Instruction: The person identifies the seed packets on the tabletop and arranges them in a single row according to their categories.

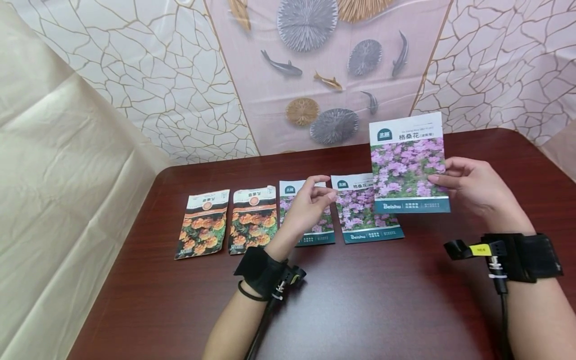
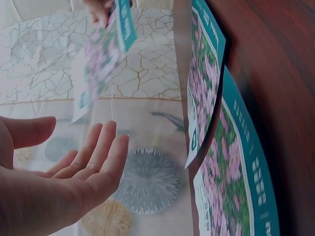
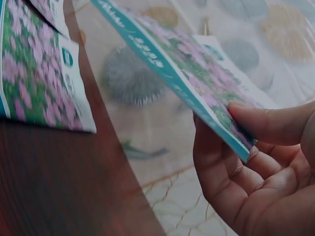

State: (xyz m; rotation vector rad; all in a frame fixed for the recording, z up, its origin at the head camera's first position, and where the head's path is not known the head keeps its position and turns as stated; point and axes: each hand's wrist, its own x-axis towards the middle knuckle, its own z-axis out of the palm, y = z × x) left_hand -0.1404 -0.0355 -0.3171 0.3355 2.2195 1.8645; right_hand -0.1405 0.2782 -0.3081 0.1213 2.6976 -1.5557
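My right hand [image 1: 479, 187] pinches a flower seed packet [image 1: 407, 167] by its right edge, thumb on the front, fingers behind. The packet is held up above the table, its pink-flower picture facing me. My left hand [image 1: 306, 207] hovers over two similar packets, fingers loosely bent; the left wrist view shows nothing between them. One pink-flower packet [image 1: 321, 225] is partly hidden under that hand. To its right lies another pink-flower packet [image 1: 360, 212], its upper right covered by the raised one.
Two orange-flower seed packets [image 1: 204, 225] [image 1: 253, 225] lie side by side at the left of the dark red table [image 1: 360, 300]. A patterned cloth [image 1: 180, 90] hangs behind the table's far edge, and a pale cloth [image 1: 54, 175] hangs at the left.
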